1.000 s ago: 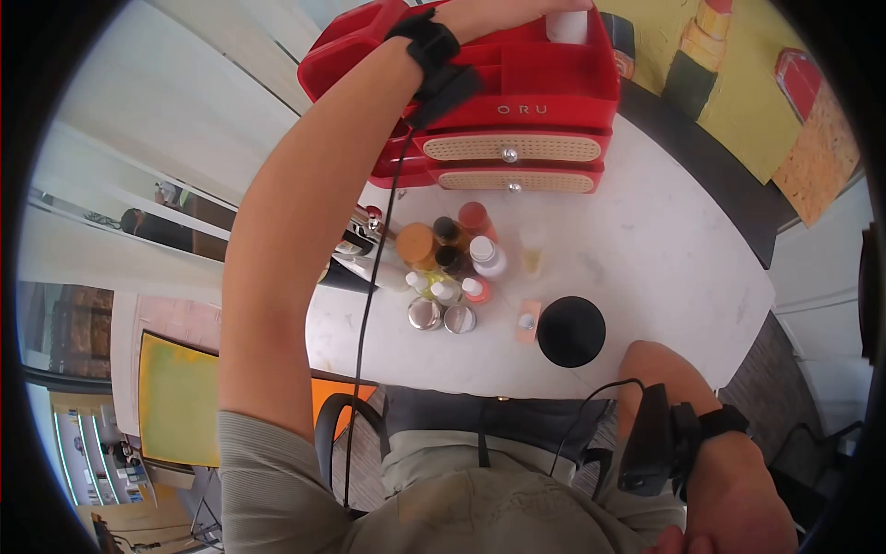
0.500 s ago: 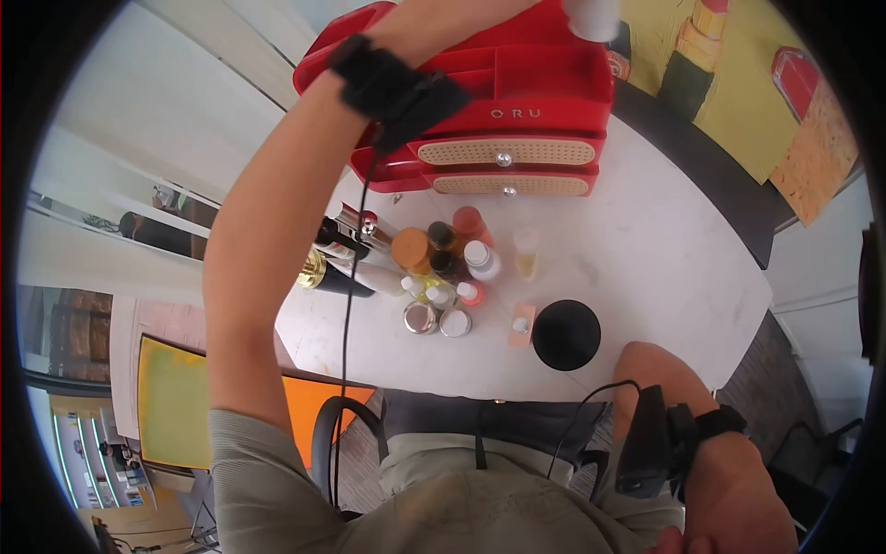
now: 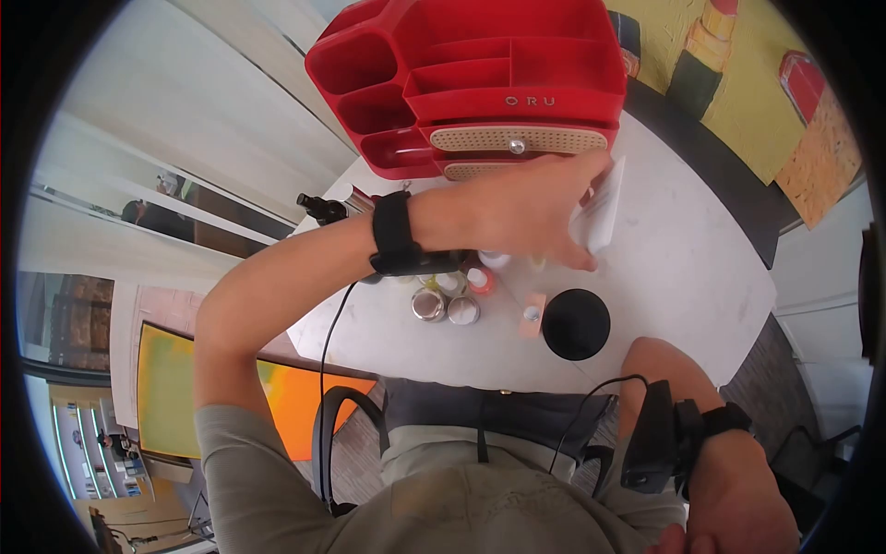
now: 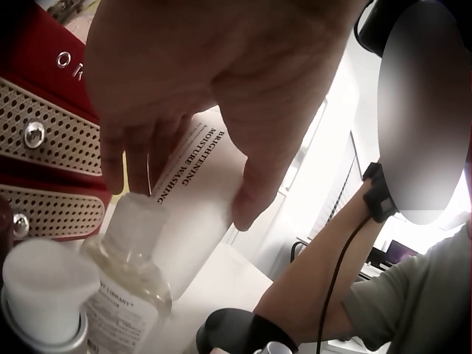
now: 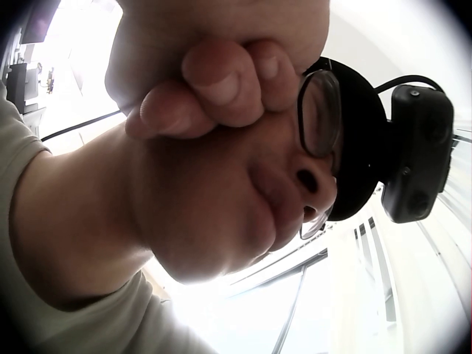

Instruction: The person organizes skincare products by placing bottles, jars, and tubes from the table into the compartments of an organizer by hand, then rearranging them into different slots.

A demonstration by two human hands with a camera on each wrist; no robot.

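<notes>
My left hand (image 3: 521, 208) grips a white cleanser tube (image 3: 604, 217) between thumb and fingers, over the table in front of the red organizer (image 3: 563, 106). Black print on the tube (image 4: 203, 177) reads "brightening moisture washing" in the left wrist view. A clear bottle with a translucent cap (image 4: 133, 236) stands right beside it, close under the fingers. My right hand (image 3: 743, 503) is raised close to the body at the lower right. Its fingers (image 5: 221, 85) are curled in, with nothing held, and overlap the lower face in the right wrist view.
Several small bottles and silver-lidded jars (image 3: 428, 305) cluster under the left forearm, which hides part of them. A black round container (image 3: 576, 323) stands near the table's front edge, beside a small pink card (image 3: 532, 315). A cable hangs from the left wrist.
My left hand has lifted the white tube out of the organizer's right compartment. It has come forward and down with the tube to the table. The right hand has stayed put.
</notes>
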